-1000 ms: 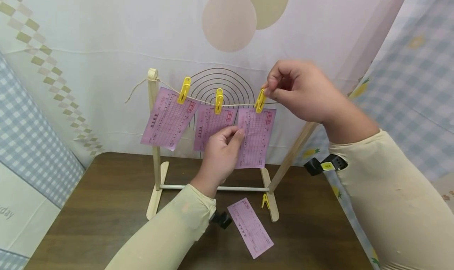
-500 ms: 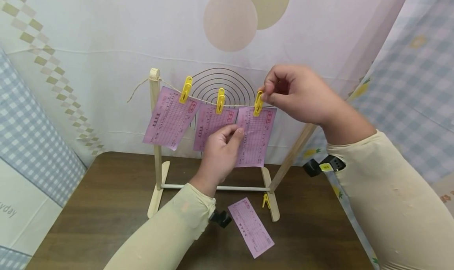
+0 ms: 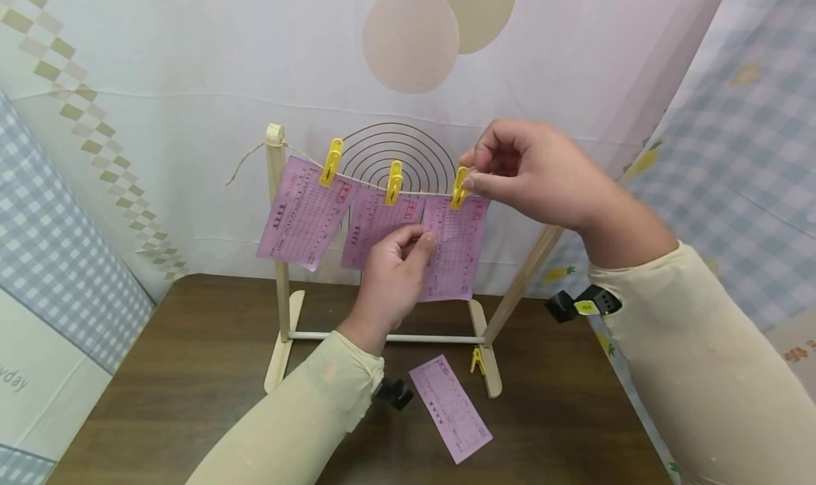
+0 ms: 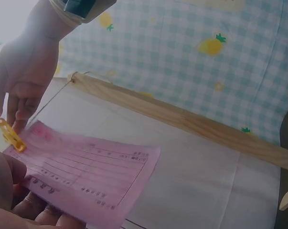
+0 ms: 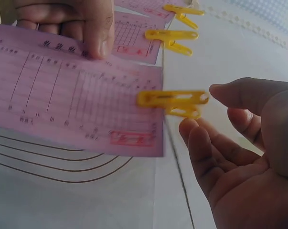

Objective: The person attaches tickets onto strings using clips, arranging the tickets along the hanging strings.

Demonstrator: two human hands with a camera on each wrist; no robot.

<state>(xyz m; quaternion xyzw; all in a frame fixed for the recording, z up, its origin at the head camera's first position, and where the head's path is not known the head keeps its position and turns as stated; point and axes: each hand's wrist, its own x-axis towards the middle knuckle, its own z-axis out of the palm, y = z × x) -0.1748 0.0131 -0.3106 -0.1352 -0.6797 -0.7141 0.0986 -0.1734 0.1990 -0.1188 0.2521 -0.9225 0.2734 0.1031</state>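
Note:
In the head view, my left hand [image 3: 392, 280] pinches the left edge of the rightmost pink receipt slip [image 3: 454, 258] between thumb and fingers. A yellow clothespin [image 3: 457, 195] clamps that slip's top edge at the string. My right hand [image 3: 538, 173] has thumb and fingertips around this peg's handle end. Seen from the right wrist, the clothespin [image 5: 153, 98] bites over the edge of the receipt slip [image 5: 38, 109], its handles spread, thumb and fingertips right at them. Two more slips hang to the left, the middle one [image 3: 376, 223] partly behind my left hand, each under its own yellow clothespin.
A wooden rack [image 3: 278, 216] carries the sagging string, its right post [image 3: 525, 287] leaning outward. On the brown table [image 3: 191, 372] lies a loose pink slip [image 3: 449, 407]. A spare yellow clothespin [image 3: 477, 361] is beside the rack's right foot. Patterned cloth hangs behind.
My right hand and the rightmost clothespin have shifted slightly left and down along the slip's top edge. The left hand keeps its pinch on the slip.

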